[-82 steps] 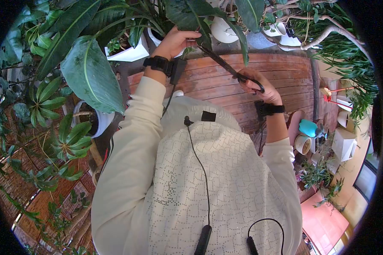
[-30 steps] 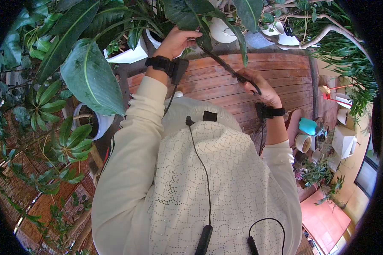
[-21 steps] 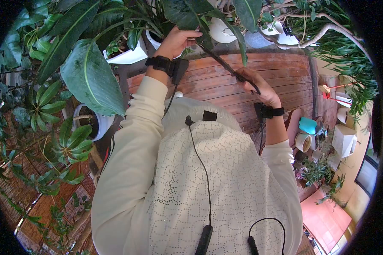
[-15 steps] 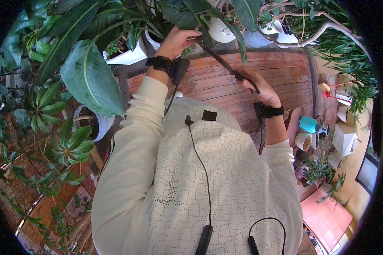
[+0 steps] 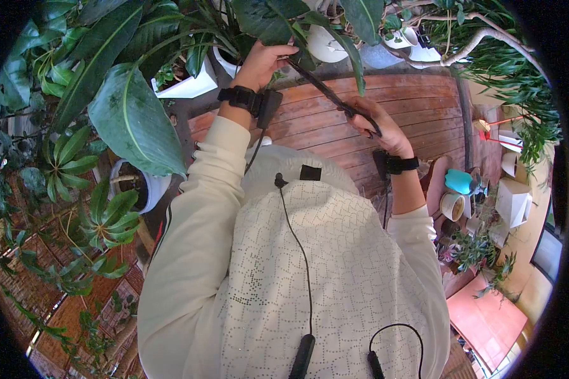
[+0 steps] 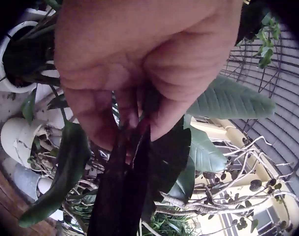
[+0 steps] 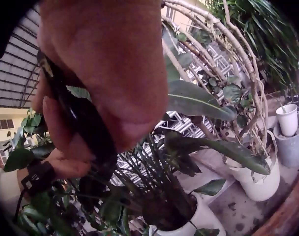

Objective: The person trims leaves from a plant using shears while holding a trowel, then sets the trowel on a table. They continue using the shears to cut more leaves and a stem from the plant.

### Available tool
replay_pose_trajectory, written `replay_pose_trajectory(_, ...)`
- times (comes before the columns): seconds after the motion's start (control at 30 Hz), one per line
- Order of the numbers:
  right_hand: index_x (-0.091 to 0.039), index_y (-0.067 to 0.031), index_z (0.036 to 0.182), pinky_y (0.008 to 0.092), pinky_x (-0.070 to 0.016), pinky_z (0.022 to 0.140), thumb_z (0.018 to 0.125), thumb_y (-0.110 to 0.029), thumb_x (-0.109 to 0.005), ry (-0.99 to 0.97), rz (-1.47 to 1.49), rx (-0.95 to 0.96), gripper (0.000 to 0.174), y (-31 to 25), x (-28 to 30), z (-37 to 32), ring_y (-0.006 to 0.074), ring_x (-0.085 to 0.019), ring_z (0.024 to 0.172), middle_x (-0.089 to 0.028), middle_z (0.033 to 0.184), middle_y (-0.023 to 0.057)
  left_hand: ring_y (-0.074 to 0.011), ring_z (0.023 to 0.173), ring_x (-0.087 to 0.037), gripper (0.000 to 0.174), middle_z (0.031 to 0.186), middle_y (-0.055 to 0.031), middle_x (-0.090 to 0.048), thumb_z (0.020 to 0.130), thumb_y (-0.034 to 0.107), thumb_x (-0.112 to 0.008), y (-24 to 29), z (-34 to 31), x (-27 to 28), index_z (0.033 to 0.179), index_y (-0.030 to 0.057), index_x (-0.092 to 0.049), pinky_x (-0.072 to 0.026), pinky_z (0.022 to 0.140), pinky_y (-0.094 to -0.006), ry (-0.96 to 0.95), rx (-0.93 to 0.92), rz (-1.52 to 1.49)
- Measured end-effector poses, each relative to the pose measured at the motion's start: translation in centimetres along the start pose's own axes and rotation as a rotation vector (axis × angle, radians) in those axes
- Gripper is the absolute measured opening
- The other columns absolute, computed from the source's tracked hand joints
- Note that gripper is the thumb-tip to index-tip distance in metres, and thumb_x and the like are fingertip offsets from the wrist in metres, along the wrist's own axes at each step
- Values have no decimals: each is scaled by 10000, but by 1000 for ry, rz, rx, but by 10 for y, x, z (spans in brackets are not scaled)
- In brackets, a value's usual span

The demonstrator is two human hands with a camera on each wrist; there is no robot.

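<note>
Long dark scissors [image 5: 322,88] slant from the right hand [image 5: 385,129] up to the left hand [image 5: 262,64]. Fingers of the right hand are curled round the handles; the right wrist view shows a black handle [image 7: 88,120] against its palm. Thumb and fingertips of the left hand [image 6: 144,64] pinch something thin and dark beside the scissors' far end [image 6: 115,196], among broad dark green leaves. What exactly it pinches is hidden in shadow. A large leaf [image 5: 131,120] hangs to the left of the left wrist.
White pots [image 5: 327,44] and a white planter [image 5: 193,82] stand beyond the hands. Reddish wooden planks [image 5: 417,114] lie below. Pale bare branches [image 5: 480,39] arch at the upper right; more pots and a turquoise object [image 5: 458,181] are at the right.
Both hands and the scissors have shifted slightly left in the head view. The handle loop, seen wide at first, now looks narrower. The left hand keeps its pinch.
</note>
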State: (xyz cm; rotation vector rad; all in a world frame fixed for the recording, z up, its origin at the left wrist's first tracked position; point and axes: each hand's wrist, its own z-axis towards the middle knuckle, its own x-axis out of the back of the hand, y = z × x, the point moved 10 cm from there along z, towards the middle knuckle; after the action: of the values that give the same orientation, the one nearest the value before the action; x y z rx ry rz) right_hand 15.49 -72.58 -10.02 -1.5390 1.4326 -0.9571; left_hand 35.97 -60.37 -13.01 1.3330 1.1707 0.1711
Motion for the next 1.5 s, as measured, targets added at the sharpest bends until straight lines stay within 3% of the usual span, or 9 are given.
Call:
replay_pose_trajectory(0.03,-564,-36,1069,197,-260,480,794,-468,-713,19,-1,11,533,-1,0,0,34,-374,557,-434,673,-67,-171,864,-629,268,948,-18,-634,762,10,-695,0,0,1,1012,60,-613,-518,713,-302,7,-3,-4)
replay_pose_trajectory(0.17,-566,-32,1063,196,-272,478,795,-464,-715,24,28,9,529,-5,-6,-1,32,-381,561,-436,675,-67,-172,867,-630,277,957,-19,-634,761,9,-696,1,-2,0,1020,61,-613,-518,716,-306,21,12,11)
replay_pose_trajectory(0.23,-524,-7,1125,169,-245,458,782,-496,-719,42,87,16,628,-6,-8,-1,14,-351,532,-409,661,-77,-172,869,-631,280,963,-20,-635,761,6,-695,1,-2,0,1024,62,-613,-519,717,-311,17,8,10)
replay_pose_trajectory(0.33,-528,-8,1118,171,-254,461,779,-491,-724,-23,62,12,621,-4,-9,-1,13,-360,546,-428,687,-71,-171,865,-630,279,964,-19,-637,762,6,-695,1,-3,-2,1023,63,-614,-519,710,-305,17,9,10)
replay_pose_trajectory(0.53,-533,-15,1126,169,-272,475,760,-448,-755,34,35,-37,609,9,6,-1,15,-373,575,-463,765,-57,-157,863,-625,281,972,-10,-630,766,13,-695,-2,-3,-4,1029,69,-613,-512,691,-281,-17,12,0)
replay_pose_trajectory(0.87,-529,-6,1178,168,-268,479,767,-407,-762,31,-14,-48,619,1,3,0,14,-381,592,-461,756,-61,-157,868,-618,286,980,-12,-624,764,7,-685,-4,0,-1,1035,65,-611,-510,706,-294,2,9,2)
replay_pose_trajectory(1.13,-567,0,1115,181,-259,463,781,-386,-756,59,-140,38,545,-14,7,3,15,-366,542,-484,736,-55,-166,843,-620,278,954,-24,-636,754,29,-700,-5,1,-1,1020,57,-621,-489,680,-302,-11,-6,64)
replay_pose_trajectory(1.47,-586,5,1044,189,-256,460,783,-376,-753,43,-173,-16,491,-16,4,-1,23,-367,544,-475,718,-47,-164,846,-613,284,958,-9,-619,751,43,-704,-8,5,-1,1016,78,-608,-482,672,-309,-22,16,72)
replay_pose_trajectory(1.5,-602,-1,991,207,-291,487,799,-332,-743,53,-173,-46,407,-15,5,-2,44,-399,570,-491,712,-32,-162,848,-611,285,960,-7,-613,753,39,-702,-8,4,-1,1017,82,-604,-486,676,-309,-21,16,78)
